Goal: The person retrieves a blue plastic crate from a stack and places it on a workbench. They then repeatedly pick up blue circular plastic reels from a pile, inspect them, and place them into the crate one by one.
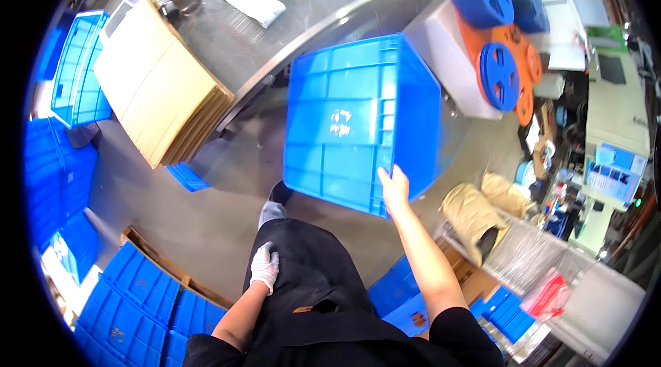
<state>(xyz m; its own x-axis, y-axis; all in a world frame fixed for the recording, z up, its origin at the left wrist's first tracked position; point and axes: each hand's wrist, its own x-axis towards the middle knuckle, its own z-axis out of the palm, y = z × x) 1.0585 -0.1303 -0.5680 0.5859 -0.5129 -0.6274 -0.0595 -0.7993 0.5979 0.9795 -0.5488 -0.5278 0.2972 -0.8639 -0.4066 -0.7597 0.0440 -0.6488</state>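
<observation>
A large blue plastic crate (341,122) is tilted in front of me, above the floor, with one ribbed side turned up toward me. My right hand (395,191) is bare and closed on its near right edge, thumb on top; the other fingers are partly hidden. My left hand (264,269), in a white glove, lies against the dark cloth over my thigh. Its fingers look loosely apart, and it holds nothing. The left hand is well away from the crate.
Beyond the crate runs a grey metal table (303,5). Flattened cardboard (158,85) is stacked at left. Blue crates (141,291) stand at lower left. Blue and orange reels (499,74) are at upper right; a plastic-wrapped bench (530,257) is at right.
</observation>
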